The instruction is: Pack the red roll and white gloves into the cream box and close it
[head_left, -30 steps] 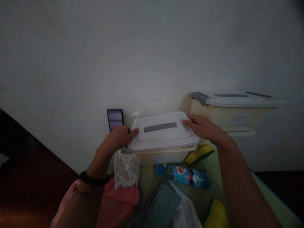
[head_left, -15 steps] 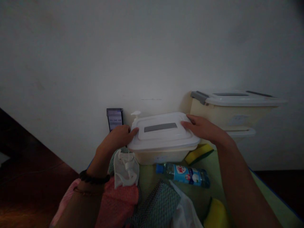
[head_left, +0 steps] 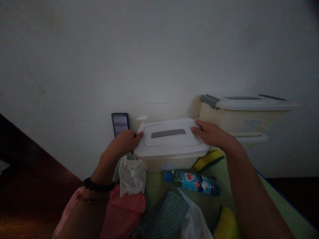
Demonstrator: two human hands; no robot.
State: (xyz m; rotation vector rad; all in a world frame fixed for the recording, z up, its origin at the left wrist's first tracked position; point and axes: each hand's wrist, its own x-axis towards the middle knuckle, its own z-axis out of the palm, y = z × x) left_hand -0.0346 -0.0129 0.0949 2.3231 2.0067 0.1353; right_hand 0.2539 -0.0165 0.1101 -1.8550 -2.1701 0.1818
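A white lid (head_left: 171,144) with a grey strip lies over a cream storage box (head_left: 171,164). At the lid's left edge my left hand (head_left: 127,141) is closed, its thumb on the rim and its other fingers mostly hidden. My right hand (head_left: 208,132) grips the right edge, thumb on top and fingers behind. In front of the box a blue-capped bottle (head_left: 195,182) with a blue label lies on its side. Behind the lid's left corner rises a white pump top (head_left: 142,119).
Two stacked cream boxes (head_left: 224,116) stand at the right by the wall. A phone (head_left: 120,123) leans at the left. Yellow sponges (head_left: 228,224), a white drawstring pouch (head_left: 132,176), a red cloth (head_left: 124,209) and a grey-green mesh cloth (head_left: 168,212) lie on the green table (head_left: 156,184).
The lid's right side has settled lower, closer to the box rim. Both hands keep nearly the same place on its edges, with the left thumb slightly nearer the edge.
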